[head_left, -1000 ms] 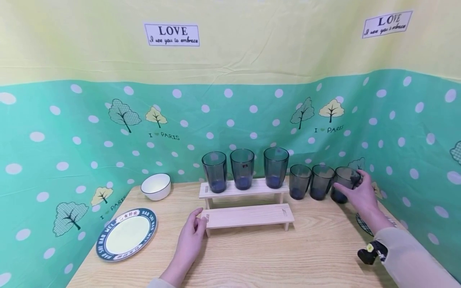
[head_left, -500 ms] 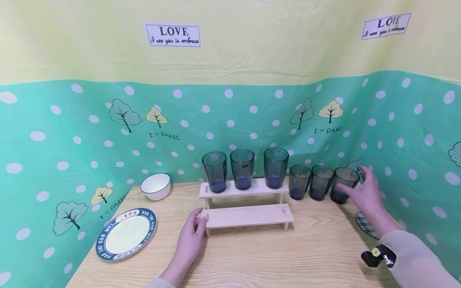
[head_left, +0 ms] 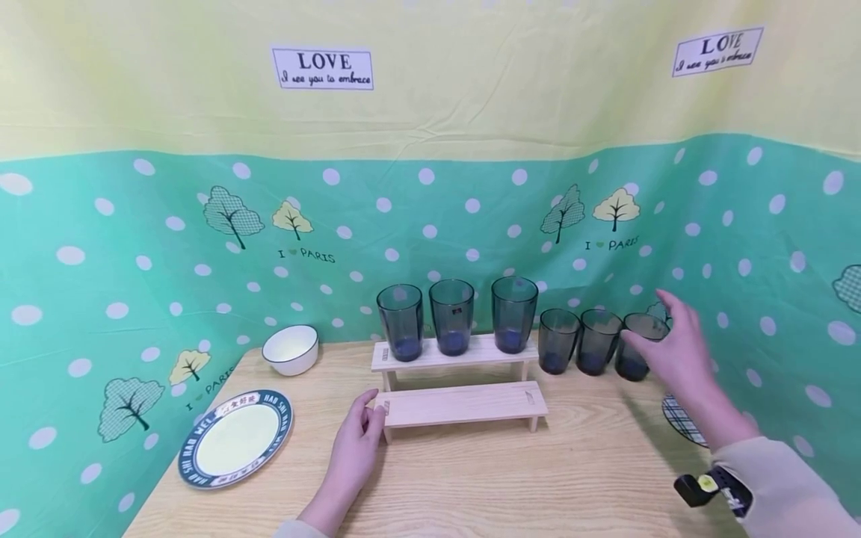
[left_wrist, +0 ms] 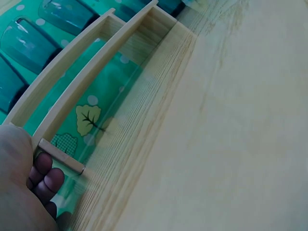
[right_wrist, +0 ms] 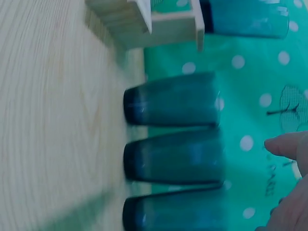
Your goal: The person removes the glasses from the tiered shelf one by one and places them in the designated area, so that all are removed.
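Note:
My left hand point(head_left: 355, 444) grips the left end of the low wooden display stand point(head_left: 464, 404), its fingers curled at the end leg in the left wrist view. Three tall smoky-blue glasses point(head_left: 453, 317) stand upright on the higher step point(head_left: 480, 347) behind. To the right, three shorter dark glasses stand in a row on the table: a left one point(head_left: 558, 344), a middle one point(head_left: 597, 345) and a right one point(head_left: 631, 364). My right hand point(head_left: 684, 355) hovers by the right glass, thumb and fingers spread wide, holding nothing. It partly covers that glass in the head view.
A white bowl point(head_left: 291, 350) with a dark rim stands at the back left of the wooden table point(head_left: 484, 478). Nearer lies a blue-rimmed plate point(head_left: 279, 441). A checked round piece point(head_left: 682, 422) shows beside the right forearm. Patterned green cloth point(head_left: 417, 217) hangs behind and at the sides.
My right hand has let go of the right short glass and drawn up and off it, its fingers spreading. My left hand stays at the stand's end.

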`<state>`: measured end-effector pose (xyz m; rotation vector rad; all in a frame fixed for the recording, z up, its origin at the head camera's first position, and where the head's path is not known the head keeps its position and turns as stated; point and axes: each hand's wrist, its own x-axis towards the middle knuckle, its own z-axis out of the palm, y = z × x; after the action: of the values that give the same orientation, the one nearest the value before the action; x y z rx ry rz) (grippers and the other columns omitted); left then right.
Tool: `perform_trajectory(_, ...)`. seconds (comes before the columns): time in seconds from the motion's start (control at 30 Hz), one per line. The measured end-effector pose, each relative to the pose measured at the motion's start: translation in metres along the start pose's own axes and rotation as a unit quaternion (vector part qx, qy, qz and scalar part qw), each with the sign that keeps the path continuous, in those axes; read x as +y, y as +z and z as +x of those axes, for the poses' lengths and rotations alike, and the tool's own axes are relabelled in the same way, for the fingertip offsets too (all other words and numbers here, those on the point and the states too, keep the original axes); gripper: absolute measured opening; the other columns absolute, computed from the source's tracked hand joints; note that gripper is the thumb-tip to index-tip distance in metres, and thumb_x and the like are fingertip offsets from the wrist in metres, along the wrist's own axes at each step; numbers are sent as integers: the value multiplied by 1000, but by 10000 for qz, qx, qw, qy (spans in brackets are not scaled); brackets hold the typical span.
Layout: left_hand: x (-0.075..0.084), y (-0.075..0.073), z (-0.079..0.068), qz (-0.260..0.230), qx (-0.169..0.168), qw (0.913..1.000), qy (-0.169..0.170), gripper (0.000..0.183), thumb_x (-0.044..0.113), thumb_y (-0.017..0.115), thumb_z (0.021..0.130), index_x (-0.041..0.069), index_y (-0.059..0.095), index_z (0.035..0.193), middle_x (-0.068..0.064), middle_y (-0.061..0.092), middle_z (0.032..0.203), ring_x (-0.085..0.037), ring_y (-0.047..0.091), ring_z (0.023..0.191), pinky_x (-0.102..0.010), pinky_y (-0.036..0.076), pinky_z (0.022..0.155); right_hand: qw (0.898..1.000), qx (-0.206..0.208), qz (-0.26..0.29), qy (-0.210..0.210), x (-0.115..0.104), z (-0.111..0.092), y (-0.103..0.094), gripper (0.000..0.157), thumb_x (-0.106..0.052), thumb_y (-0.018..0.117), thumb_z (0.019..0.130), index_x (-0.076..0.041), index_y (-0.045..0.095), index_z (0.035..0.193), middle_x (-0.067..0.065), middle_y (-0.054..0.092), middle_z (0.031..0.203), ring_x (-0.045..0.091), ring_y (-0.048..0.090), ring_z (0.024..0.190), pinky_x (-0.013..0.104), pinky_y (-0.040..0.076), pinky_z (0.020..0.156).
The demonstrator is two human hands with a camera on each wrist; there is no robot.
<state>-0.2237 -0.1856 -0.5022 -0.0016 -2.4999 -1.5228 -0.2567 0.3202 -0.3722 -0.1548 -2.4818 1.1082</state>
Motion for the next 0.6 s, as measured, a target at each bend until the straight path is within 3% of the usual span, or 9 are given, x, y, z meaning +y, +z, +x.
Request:
perform_trajectory(0.27,4,-2,-3,-46,-17,10000,47,48,24,56,118,0,51,159,0,55,83,-14,50,69,-31,44,65,9980,-152,290,-547,-35,-12,8,98,-30,79,105,-8,15,177,35,19,174,61,25,155,81,29,114)
perform_trajectory(0.6,0,-1,0,23,6,10000,10,46,22,55,118,1,52,158,0,55,84,-16,51,71,-30,44,65,9906,-389,970,-883,-70,-24,23,104,-34,86,100,-18,19,178,19,25,178,50,24,162,71,24,125)
